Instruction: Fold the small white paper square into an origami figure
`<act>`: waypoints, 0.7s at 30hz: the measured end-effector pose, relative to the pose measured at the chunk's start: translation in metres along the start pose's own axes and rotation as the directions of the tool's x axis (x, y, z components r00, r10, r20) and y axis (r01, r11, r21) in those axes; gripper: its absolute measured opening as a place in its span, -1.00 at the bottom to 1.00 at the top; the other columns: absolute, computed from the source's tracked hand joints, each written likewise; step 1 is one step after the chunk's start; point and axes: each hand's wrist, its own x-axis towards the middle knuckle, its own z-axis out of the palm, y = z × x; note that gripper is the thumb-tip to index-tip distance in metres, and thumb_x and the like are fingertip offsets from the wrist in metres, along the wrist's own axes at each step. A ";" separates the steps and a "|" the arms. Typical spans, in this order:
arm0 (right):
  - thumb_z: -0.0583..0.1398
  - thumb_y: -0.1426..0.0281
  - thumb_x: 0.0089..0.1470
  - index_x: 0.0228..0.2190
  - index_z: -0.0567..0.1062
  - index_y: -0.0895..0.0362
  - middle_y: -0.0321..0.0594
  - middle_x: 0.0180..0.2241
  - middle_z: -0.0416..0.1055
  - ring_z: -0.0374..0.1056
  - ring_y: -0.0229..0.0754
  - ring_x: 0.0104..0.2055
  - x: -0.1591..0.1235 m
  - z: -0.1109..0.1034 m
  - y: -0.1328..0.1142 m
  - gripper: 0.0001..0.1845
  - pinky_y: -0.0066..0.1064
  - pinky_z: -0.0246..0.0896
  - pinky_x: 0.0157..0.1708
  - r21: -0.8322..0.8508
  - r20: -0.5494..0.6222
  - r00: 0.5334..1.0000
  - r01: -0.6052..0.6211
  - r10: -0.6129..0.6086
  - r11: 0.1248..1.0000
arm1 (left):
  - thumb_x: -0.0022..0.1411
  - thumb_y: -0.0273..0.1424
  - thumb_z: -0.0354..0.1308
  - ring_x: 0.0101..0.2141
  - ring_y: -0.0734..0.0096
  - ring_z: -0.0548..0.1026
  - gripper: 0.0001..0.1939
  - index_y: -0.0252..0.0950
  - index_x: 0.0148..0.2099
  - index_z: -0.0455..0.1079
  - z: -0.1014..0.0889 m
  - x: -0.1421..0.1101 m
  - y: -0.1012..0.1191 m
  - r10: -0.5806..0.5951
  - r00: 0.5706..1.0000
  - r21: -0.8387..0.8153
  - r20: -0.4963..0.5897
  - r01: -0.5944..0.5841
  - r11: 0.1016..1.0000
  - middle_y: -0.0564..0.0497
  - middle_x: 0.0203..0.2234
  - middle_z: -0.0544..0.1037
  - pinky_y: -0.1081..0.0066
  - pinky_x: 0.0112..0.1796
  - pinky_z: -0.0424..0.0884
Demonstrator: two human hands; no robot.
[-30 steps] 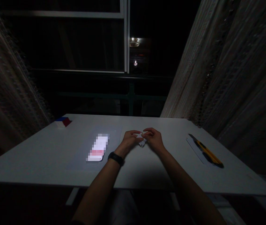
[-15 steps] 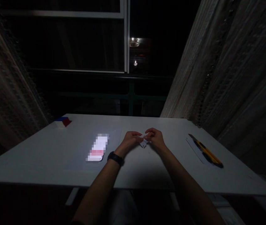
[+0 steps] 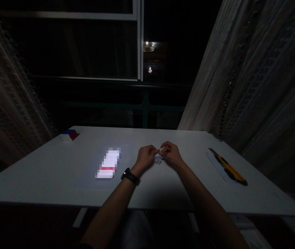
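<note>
A small piece of folded white paper (image 3: 158,160) is held just above the white table, between my two hands. My left hand (image 3: 145,157), with a dark watch (image 3: 130,176) on its wrist, pinches the paper's left side with thumb and index finger. From the other side, my right hand (image 3: 172,152) has its fingers curled and pinched at the paper's right edge. The fingertips almost meet over the top of the paper and hide part of it.
A lit phone (image 3: 109,163) with a blurred screen lies on a pale sheet (image 3: 85,181) to the left. On the right, a yellow-and-black box cutter (image 3: 230,167) rests on white paper (image 3: 217,167). A blue, red and white block (image 3: 69,135) sits at the table's (image 3: 46,169) far left.
My left fingers have curled in closer to the right fingertips. The paper's lower part now shows a different folded shape. My left wrist has shifted slightly right.
</note>
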 end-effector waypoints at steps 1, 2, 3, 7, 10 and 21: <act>0.27 0.43 -0.42 -0.52 0.35 0.13 -0.46 -0.74 0.29 0.20 -0.33 -0.68 0.000 0.000 0.000 -0.72 -0.49 0.11 -0.63 0.012 0.001 1.000 -0.007 0.007 1.000 | 0.08 -0.23 0.07 -0.52 0.44 0.37 -0.73 -0.32 -0.42 0.45 -0.001 -0.001 0.002 0.022 1.000 0.018 -0.006 -0.022 1.000 0.01 -0.60 0.47 0.48 -0.48 0.14; 0.28 0.43 -0.42 -0.52 0.35 0.13 -0.45 -0.73 0.29 0.21 -0.32 -0.68 0.001 0.001 0.000 -0.72 -0.48 0.12 -0.63 0.027 0.003 1.000 -0.014 0.014 1.000 | 0.10 -0.25 0.05 -0.52 0.43 0.37 -0.74 -0.31 -0.42 0.44 -0.001 -0.002 0.004 0.045 0.999 0.036 -0.014 -0.044 0.998 0.01 -0.60 0.47 0.48 -0.47 0.14; 0.28 0.43 -0.43 -0.52 0.35 0.13 -0.46 -0.73 0.29 0.21 -0.32 -0.68 0.001 0.001 0.000 -0.72 -0.48 0.12 -0.62 0.042 0.006 1.000 -0.018 0.018 0.999 | 0.12 -0.27 0.04 -0.51 0.43 0.36 -0.76 -0.31 -0.42 0.43 -0.002 -0.002 0.006 0.064 0.998 0.053 -0.022 -0.062 0.997 0.01 -0.59 0.47 0.47 -0.47 0.14; 0.30 0.41 -0.44 -0.53 0.35 0.13 -0.45 -0.73 0.30 0.22 -0.32 -0.67 0.002 0.003 0.001 -0.70 -0.47 0.12 -0.61 0.090 0.002 1.000 -0.013 0.013 0.996 | 0.12 -0.36 0.03 -0.51 0.42 0.35 -0.83 -0.30 -0.43 0.38 -0.003 -0.003 0.012 0.096 0.994 0.094 -0.057 -0.091 0.991 0.00 -0.57 0.45 0.45 -0.44 0.13; 0.32 0.39 -0.44 -0.52 0.36 0.13 -0.44 -0.72 0.32 0.24 -0.31 -0.66 0.003 0.003 0.003 -0.68 -0.46 0.15 -0.61 0.111 0.008 1.000 -0.017 0.016 0.994 | 0.11 -0.40 0.03 -0.51 0.41 0.34 -0.85 -0.29 -0.45 0.37 -0.003 -0.003 0.014 0.093 0.992 0.096 -0.084 -0.085 0.992 0.00 -0.58 0.44 0.45 -0.44 0.13; 0.35 0.29 -0.38 -0.27 0.38 0.11 -0.32 -0.51 0.44 0.38 -0.24 -0.50 -0.002 0.005 0.000 -0.48 -0.40 0.25 -0.47 0.202 0.026 0.996 -0.084 0.080 0.976 | 0.03 -0.19 0.12 -0.50 0.44 0.38 -0.71 -0.33 -0.45 0.44 -0.001 0.006 0.000 -0.097 0.973 -0.184 -0.208 0.058 0.981 0.02 -0.59 0.47 0.49 -0.47 0.20</act>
